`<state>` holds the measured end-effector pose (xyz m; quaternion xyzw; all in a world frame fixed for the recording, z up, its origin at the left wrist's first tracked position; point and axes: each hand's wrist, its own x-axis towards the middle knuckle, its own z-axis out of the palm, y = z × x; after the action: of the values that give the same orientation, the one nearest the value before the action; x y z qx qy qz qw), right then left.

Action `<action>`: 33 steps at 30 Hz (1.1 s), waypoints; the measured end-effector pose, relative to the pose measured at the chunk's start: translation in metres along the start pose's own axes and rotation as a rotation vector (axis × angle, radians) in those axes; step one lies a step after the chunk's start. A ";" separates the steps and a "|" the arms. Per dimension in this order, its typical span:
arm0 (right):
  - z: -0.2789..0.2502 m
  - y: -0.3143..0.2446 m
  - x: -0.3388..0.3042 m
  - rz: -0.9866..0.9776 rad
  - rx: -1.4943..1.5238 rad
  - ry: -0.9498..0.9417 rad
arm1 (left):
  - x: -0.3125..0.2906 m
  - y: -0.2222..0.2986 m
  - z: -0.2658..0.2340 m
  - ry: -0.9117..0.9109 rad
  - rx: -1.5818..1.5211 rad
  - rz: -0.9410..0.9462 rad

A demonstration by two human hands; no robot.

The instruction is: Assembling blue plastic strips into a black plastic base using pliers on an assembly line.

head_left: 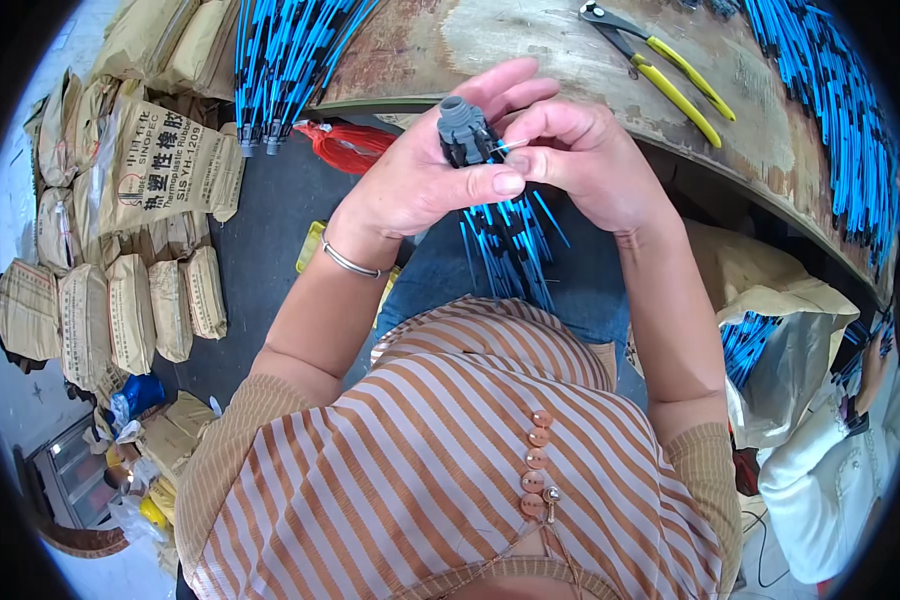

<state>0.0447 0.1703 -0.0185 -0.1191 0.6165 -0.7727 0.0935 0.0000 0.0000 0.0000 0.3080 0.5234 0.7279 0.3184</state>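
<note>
My left hand (410, 175) is wrapped round a bundle of thin blue-and-black sticks (510, 250) with ribbed grey plastic ends (463, 128). The grey ends point up and away from me, while the blue sticks hang down toward my lap. My right hand (595, 165) is beside the bundle, thumb and forefinger pinched together on a thin, pale strand (505, 148) at its side. Where the strand ends is too small to tell. A bracelet circles my left wrist.
Yellow-handled pliers (670, 85) lie on the worn wooden table (500, 35). Blue sticks are heaped at the table's right (830, 110), and another bundle (285, 70) lies at its left edge. Red strands (345, 145) hang below. Paper sacks (135, 320) are piled left; a white sleeve (810, 500) shows right.
</note>
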 end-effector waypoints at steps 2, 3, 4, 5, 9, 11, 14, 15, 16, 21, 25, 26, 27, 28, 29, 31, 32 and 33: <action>0.005 0.003 0.000 0.012 0.011 0.049 | -0.002 -0.001 0.000 0.047 -0.026 -0.008; 0.008 0.004 0.000 0.017 0.017 0.073 | -0.001 -0.001 0.000 0.071 -0.038 -0.011; 0.010 0.005 0.000 0.011 0.018 0.070 | 0.000 -0.001 0.000 0.072 -0.032 -0.009; 0.013 0.004 0.000 0.028 0.032 0.122 | 0.000 0.001 0.002 0.102 -0.044 -0.029; 0.025 -0.006 -0.010 0.056 -0.012 0.261 | 0.001 0.005 0.010 0.148 -0.056 -0.054; 0.034 -0.019 -0.014 0.055 -0.200 0.323 | -0.005 0.004 0.006 0.127 -0.058 0.015; 0.027 -0.008 -0.021 -0.104 -0.259 0.407 | 0.000 0.003 0.007 0.221 -0.045 -0.132; 0.025 -0.006 -0.028 -0.172 -0.347 0.425 | -0.001 -0.002 0.005 0.198 -0.168 -0.090; 0.023 -0.010 -0.040 -0.186 -0.472 0.463 | -0.001 -0.001 0.008 0.208 -0.153 -0.087; -0.034 -0.057 -0.062 -0.351 -1.193 0.790 | -0.009 0.013 0.018 0.166 -0.131 -0.099; -0.089 -0.049 -0.053 -0.116 -1.798 0.839 | -0.003 0.027 0.025 0.048 -0.108 -0.096; -0.095 -0.042 -0.048 -0.113 -1.803 0.843 | 0.000 0.027 0.025 0.042 -0.111 -0.096; -0.099 -0.032 -0.041 -0.059 -1.761 0.771 | 0.001 0.025 0.024 0.058 -0.068 -0.121; -0.101 -0.022 -0.035 -0.005 -1.716 0.698 | 0.002 0.023 0.023 0.074 -0.025 -0.149; -0.105 -0.013 -0.030 0.050 -1.667 0.624 | 0.004 0.022 0.022 0.091 0.018 -0.179; -0.093 -0.031 -0.013 0.105 -1.612 0.552 | 0.003 0.023 0.020 0.054 0.175 -0.086; -0.094 -0.030 -0.010 0.046 -1.655 0.493 | 0.003 0.021 0.019 0.040 0.215 -0.055; -0.102 -0.031 -0.011 -0.016 -1.690 0.436 | 0.008 0.023 0.021 0.022 0.254 -0.029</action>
<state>0.0247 0.2758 -0.0102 -0.0023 0.9865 -0.0631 -0.1514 0.0090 0.0124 0.0281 0.3302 0.6193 0.6543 0.2816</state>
